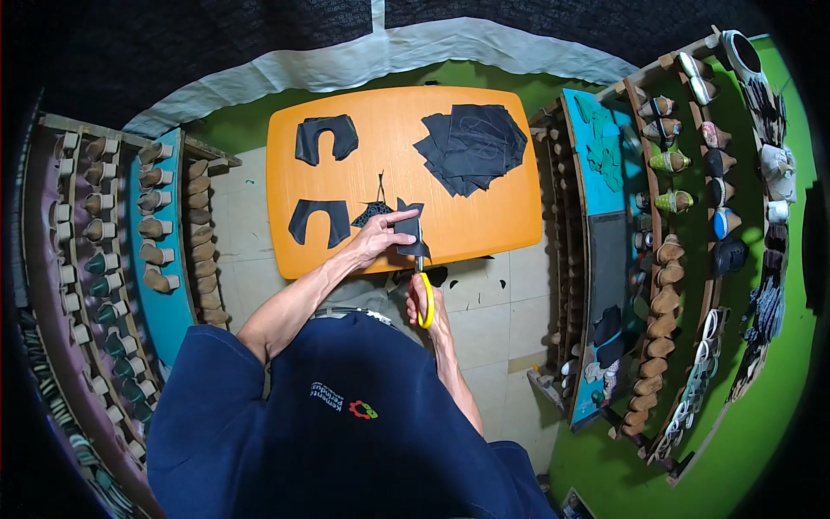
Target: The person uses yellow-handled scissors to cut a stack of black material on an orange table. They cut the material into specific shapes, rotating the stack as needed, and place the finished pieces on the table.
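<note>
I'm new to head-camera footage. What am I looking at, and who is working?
There is no robot here, just a person's two bare hands. The one picture comes from the left of two wide fisheye cameras worn on the head, looking down, so straight edges bend near its rim. The left hand holds a small black piece; the right hand holds yellow-handled scissors, their blades at its edge. On the orange table lie black arch-shaped pieces at left and a loose stack of black pieces at right. Shoe lasts line both sides of the room.
</note>
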Action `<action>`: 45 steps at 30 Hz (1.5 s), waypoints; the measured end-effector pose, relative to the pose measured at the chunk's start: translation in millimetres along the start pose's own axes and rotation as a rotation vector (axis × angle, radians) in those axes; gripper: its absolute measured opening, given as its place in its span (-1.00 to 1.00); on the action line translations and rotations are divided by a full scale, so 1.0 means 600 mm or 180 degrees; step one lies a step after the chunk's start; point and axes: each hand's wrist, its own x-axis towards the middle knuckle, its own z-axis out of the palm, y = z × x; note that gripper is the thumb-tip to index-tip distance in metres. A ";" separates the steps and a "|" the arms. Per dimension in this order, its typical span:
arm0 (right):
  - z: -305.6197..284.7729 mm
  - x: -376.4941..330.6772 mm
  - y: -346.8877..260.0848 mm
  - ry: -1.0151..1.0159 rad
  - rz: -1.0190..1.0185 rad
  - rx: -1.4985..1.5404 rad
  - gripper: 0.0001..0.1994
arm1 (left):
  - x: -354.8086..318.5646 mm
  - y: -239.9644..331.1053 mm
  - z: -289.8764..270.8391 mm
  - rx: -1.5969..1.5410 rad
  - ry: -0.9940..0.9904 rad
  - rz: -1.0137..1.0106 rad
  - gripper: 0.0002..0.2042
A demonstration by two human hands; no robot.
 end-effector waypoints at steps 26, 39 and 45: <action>0.020 -0.006 -0.024 0.0192 -0.0417 -0.0354 -0.48 | 0.002 -0.027 -0.012 -0.0327 0.0136 0.0311 -0.33; 0.018 0.012 -0.026 0.0393 -0.0487 -0.0586 -0.44 | 0.001 -0.037 -0.007 -0.0430 0.0188 0.0283 -0.26; 0.010 0.018 -0.024 0.0549 -0.0339 -0.0698 -0.40 | 0.004 -0.029 -0.003 -0.0419 0.0162 0.0204 -0.25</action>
